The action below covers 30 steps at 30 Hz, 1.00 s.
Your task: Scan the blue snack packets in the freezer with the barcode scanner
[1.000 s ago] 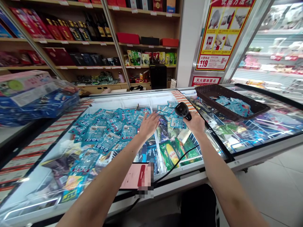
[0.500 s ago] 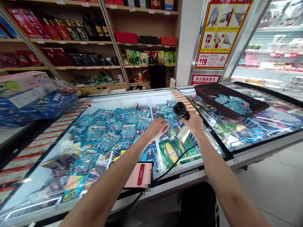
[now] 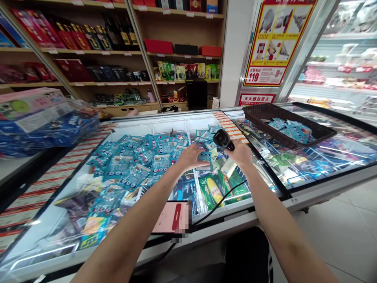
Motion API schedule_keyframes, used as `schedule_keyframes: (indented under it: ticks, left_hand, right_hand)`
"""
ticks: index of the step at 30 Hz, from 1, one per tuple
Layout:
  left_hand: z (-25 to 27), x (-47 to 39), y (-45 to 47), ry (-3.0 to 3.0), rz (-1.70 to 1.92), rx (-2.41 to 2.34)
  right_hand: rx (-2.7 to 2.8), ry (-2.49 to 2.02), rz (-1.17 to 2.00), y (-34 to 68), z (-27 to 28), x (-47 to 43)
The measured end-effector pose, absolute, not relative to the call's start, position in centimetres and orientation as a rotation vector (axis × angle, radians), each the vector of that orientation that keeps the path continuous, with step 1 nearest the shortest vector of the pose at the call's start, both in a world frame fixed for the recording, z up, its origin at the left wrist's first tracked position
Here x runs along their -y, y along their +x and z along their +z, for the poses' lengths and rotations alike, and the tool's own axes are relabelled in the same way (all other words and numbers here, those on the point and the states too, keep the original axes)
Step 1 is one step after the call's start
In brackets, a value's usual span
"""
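My right hand (image 3: 240, 154) is wrapped around the handle of a black barcode scanner (image 3: 222, 138), whose head points left over the freezer's glass top. A black cable hangs from it toward the front edge. Beside it on the left, my left hand (image 3: 190, 158) has thumb and fingers apart around a small blue packet (image 3: 205, 158); whether they touch it I cannot tell. Many similar blue packets (image 3: 138, 173) lie spread over the glass to the left, and a few (image 3: 203, 135) lie behind my hands. A phone (image 3: 169, 218) with a pink screen rests below my left forearm.
A brown plastic basket (image 3: 262, 125) with more blue packets stands on the glass at right. Blue plastic-wrapped packages (image 3: 44, 129) sit at left. Frozen goods show through the freezer glass. Stocked shelves (image 3: 97, 51) and a red-yellow poster (image 3: 277, 39) are behind.
My left hand has shifted slightly left and its fingers have spread, exposing a blue packet in front of it. The scanner has moved a little left in my right hand.
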<state>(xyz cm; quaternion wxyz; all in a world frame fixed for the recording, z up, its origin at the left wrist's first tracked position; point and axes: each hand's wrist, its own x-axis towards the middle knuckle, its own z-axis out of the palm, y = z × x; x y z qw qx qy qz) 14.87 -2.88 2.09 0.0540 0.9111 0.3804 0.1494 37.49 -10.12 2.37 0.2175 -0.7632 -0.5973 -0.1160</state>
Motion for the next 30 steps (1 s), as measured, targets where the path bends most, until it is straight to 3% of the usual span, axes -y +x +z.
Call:
schedule_keyframes:
  ticks: [4,8,14,30]
  left_hand:
    - [1.7,2.3,14.5,2.599,0.506,-1.178]
    - [1.1,1.6,13.6,2.088,0.808,-1.315]
    - [0.8,1.3,12.4,1.452,1.181,-0.962]
    - [-0.8,1.1,12.1,1.572,1.160,-0.951]
  right_hand:
    - [1.689,-2.094,-0.327,37.5,2.2,10.1]
    - [1.753,-2.045,-0.344,37.2,2.2,10.1]
    - [1.925,-1.897,-0.408,36.5,2.1,10.3]
    - [2.097,-1.563,-0.511,35.0,2.0,10.9]
